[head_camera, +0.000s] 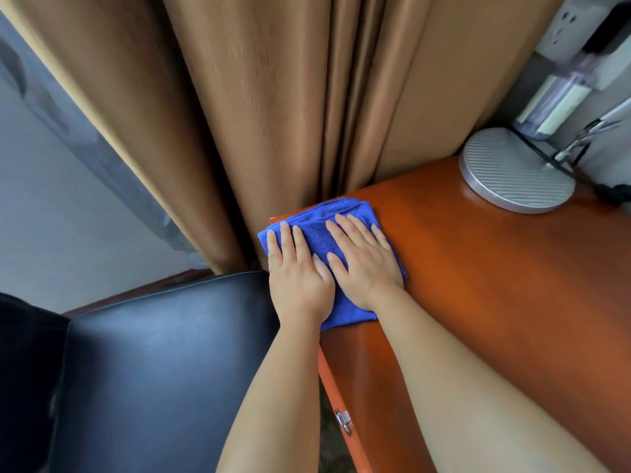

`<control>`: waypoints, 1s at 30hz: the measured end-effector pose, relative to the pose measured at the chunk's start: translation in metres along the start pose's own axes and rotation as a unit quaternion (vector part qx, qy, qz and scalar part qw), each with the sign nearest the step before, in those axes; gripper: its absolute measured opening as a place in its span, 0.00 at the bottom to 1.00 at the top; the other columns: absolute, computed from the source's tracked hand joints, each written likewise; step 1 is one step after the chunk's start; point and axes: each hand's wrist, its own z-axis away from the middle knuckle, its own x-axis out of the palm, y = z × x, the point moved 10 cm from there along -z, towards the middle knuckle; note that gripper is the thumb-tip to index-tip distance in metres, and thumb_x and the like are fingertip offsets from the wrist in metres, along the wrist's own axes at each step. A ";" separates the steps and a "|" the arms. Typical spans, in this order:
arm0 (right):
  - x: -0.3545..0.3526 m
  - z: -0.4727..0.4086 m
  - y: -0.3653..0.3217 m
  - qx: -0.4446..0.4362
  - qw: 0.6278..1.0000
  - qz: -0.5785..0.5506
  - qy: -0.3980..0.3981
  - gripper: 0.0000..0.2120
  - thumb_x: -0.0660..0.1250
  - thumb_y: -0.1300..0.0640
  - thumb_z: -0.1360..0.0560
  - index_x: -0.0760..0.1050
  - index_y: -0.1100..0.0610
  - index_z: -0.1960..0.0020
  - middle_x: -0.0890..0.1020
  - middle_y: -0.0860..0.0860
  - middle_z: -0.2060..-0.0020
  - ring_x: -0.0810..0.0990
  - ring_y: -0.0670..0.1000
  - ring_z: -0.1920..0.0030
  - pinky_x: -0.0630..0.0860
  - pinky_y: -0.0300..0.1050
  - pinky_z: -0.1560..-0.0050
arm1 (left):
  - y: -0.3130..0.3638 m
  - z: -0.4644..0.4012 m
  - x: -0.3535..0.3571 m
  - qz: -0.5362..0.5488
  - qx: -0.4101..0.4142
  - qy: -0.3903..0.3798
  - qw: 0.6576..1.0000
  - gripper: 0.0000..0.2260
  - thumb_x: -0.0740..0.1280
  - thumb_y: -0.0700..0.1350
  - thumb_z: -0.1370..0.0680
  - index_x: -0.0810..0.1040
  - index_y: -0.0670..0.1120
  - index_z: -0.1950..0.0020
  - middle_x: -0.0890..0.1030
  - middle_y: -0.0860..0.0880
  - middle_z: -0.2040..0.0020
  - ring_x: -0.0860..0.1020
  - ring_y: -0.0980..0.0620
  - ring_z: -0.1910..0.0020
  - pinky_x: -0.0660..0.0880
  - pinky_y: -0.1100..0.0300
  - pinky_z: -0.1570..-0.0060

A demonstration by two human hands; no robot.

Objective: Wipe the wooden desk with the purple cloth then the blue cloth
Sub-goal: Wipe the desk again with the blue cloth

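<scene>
- The scene was a room corner: a tan curtain (273,97) hung behind a glossy reddish wooden bench (495,268), with a black padded chair (164,363) just beside the bench's left edge and a wall socket (563,25) at the upper right.
- The blue cloth (317,230), folded into a thick pad, lay on the far left corner of the bench, touching the curtain folds. No purple cloth was in view.
- Judged from the cloth in use, the step in hand was the second pass, the blue-cloth wipe, at the corner of the bench.
- To do this step well: keep the pad flat and folded, press evenly through both palms, and draw it in overlapping strokes from the curtain edge toward the open surface to the right.
- Keep the pad's left edge from slipping off the bench rim, where it already slightly overhung.
- A round grey lamp base (515,172) with its cable stood well apart to the right; the stroke would need to pass around it, or it would need lifting.
- Pose, left hand (297,278): palm down on the near left part of the cloth, fingers straight and slightly spread, grip apart, pressing rather than clasping.
- Pose, right hand (365,261): palm down just beside the left, thumbs nearly touching, fingers straight toward the curtain, grip apart.
- Both forearms reached forward from the lower frame, the right one low over the bench.
</scene>
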 end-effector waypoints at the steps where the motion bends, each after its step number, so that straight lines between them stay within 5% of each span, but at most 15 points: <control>1: 0.000 -0.007 -0.001 -0.001 1.000 0.001 0.001 0.38 0.34 0.40 0.30 0.52 0.48 0.22 0.54 0.45 0.23 0.48 0.45 0.23 0.41 0.47 0.24 | -0.001 -0.006 0.000 -0.003 -0.001 0.004 1.000 0.35 0.37 0.52 0.27 0.57 0.38 0.24 0.55 0.42 0.22 0.48 0.42 0.23 0.45 0.54 0.25; 7: -0.001 -0.037 -0.004 -0.004 1.000 -0.008 0.006 0.36 0.35 0.41 0.29 0.53 0.49 0.22 0.54 0.45 0.23 0.48 0.45 0.23 0.41 0.46 0.25 | -0.006 -0.035 -0.003 -0.004 -0.011 0.024 1.000 0.34 0.41 0.51 0.27 0.62 0.38 0.25 0.62 0.41 0.24 0.54 0.41 0.24 0.54 0.49 0.26; 12: 0.001 -0.052 -0.001 -0.007 1.000 0.003 0.003 0.26 0.48 0.47 0.19 0.52 0.48 0.22 0.53 0.45 0.23 0.48 0.45 0.23 0.42 0.47 0.24 | -0.007 -0.050 -0.005 0.008 -0.016 0.044 0.999 0.31 0.45 0.49 0.27 0.68 0.36 0.29 0.69 0.40 0.28 0.61 0.38 0.27 0.63 0.44 0.30; 26: 0.002 0.001 0.001 0.035 0.999 0.021 -0.007 0.25 0.47 0.47 0.18 0.49 0.47 0.22 0.50 0.44 0.22 0.45 0.45 0.23 0.43 0.49 0.24 | 0.000 -0.005 -0.006 -0.020 0.015 0.005 1.000 0.37 0.35 0.51 0.29 0.58 0.39 0.24 0.58 0.44 0.23 0.52 0.43 0.23 0.52 0.50 0.26; 30: 0.001 0.039 0.004 0.043 0.999 0.015 -0.005 0.25 0.47 0.47 0.18 0.49 0.47 0.22 0.49 0.44 0.22 0.45 0.45 0.23 0.42 0.50 0.24 | 0.004 0.027 -0.002 -0.025 0.018 -0.019 0.999 0.31 0.41 0.49 0.25 0.55 0.40 0.23 0.55 0.44 0.22 0.48 0.44 0.23 0.48 0.51 0.25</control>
